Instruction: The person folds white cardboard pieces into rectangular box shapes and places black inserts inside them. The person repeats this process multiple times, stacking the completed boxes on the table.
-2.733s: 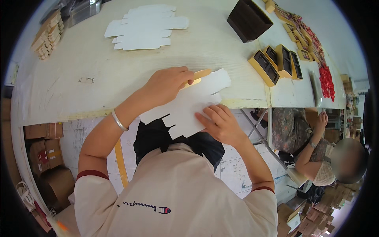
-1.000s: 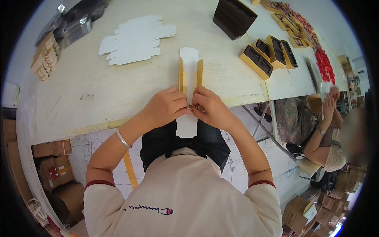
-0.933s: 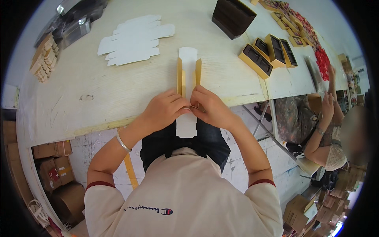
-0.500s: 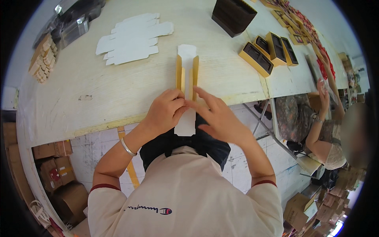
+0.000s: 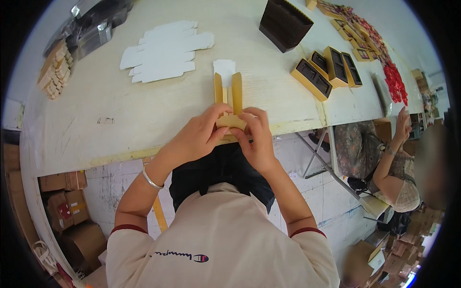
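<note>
Between my hands, at the table's front edge, is a partly folded gold cardboard box (image 5: 237, 93) with a white inside. Its two long sides stand up, and a white end flap lies flat at its far end. The near end flap is folded up, gold side showing. My left hand (image 5: 204, 132) pinches that flap's left corner between thumb and fingers. My right hand (image 5: 254, 132) grips the right corner, its thumb on the near flap and its fingers by the right side wall.
Flat white box blanks (image 5: 165, 53) lie beyond my left hand. Gold boxes with dark inserts (image 5: 312, 80) and a stack of dark brown sheets (image 5: 285, 25) stand at the right. Pale small pieces (image 5: 56, 74) are piled far left. A co-worker (image 5: 391, 173) sits at right by red items (image 5: 394, 81).
The near flap has gone from lying flat toward me to folded up. My right hand has moved in and closed on the box's right corner. The co-worker's raised arm has come down.
</note>
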{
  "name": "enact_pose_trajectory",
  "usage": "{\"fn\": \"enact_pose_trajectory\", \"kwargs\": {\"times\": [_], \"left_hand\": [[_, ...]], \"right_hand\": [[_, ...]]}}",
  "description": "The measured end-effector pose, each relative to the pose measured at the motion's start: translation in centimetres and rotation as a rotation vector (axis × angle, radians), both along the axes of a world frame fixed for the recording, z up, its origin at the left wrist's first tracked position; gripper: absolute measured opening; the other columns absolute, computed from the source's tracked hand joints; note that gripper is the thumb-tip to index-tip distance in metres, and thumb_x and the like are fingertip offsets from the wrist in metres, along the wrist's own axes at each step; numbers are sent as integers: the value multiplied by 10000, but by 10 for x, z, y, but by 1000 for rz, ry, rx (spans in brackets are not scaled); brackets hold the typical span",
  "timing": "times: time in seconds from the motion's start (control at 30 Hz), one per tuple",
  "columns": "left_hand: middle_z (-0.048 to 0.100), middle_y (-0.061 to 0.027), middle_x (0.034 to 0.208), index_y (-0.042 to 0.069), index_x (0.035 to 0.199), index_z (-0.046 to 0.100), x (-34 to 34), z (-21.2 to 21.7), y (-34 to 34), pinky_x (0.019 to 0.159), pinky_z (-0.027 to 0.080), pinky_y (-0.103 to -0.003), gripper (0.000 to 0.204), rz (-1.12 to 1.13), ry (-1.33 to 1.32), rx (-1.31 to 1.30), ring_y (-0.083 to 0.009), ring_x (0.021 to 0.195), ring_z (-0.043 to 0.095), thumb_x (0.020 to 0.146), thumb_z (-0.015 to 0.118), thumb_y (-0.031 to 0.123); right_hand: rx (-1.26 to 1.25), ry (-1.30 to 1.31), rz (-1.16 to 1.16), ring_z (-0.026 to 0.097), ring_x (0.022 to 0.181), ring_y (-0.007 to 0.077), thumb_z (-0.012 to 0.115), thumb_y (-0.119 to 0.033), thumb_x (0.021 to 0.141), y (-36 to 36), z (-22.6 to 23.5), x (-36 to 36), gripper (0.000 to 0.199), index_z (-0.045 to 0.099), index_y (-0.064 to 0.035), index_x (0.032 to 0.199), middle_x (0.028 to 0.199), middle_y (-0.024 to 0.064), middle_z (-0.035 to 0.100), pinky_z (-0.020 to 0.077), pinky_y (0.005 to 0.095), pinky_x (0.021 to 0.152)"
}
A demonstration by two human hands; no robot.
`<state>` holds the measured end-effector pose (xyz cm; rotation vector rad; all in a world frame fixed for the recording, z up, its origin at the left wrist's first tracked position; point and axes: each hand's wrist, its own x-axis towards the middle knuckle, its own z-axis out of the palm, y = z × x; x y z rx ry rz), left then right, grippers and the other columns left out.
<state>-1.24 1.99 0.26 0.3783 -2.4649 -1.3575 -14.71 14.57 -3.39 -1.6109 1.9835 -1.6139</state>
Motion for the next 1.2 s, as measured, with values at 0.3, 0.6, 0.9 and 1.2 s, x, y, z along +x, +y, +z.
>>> {"fn": "enact_pose_trajectory", "kwargs": {"times": [0.3,0.6,0.9,1.2], "left_hand": [[605,-79,979,42,895,635,4,-12,21,656,504,-346,145,185,123,-525,-270,749,616,789,703,114],[643,-27,875,90,827,687,0,17,-45,813,468,-429,57,-246,-355,-369,-242,983,579,775,694,114],[571,-82,1147,88,1043,621,0,25,-1,912,404,-452,424,71,-138,-691,-274,1056,512,672,779,222],[510,-102,1277,88,992,620,14,5,-23,904,443,-393,455,-136,-44,-492,-307,1068,520,625,825,264]], "right_hand": [[139,710,152,523,782,238,696,-119,663,5,13,-13,325,621,-29,965,942,98,548,423,359,670],[299,362,421,584,867,308,687,-51,726,-8,39,-40,248,634,-45,969,918,112,607,471,394,739],[200,271,215,574,751,317,697,-75,754,-8,34,-10,212,618,-24,944,769,125,587,467,403,687],[314,263,530,550,990,309,714,-31,727,15,46,-60,452,618,-69,1167,1061,123,594,440,392,871]]}}
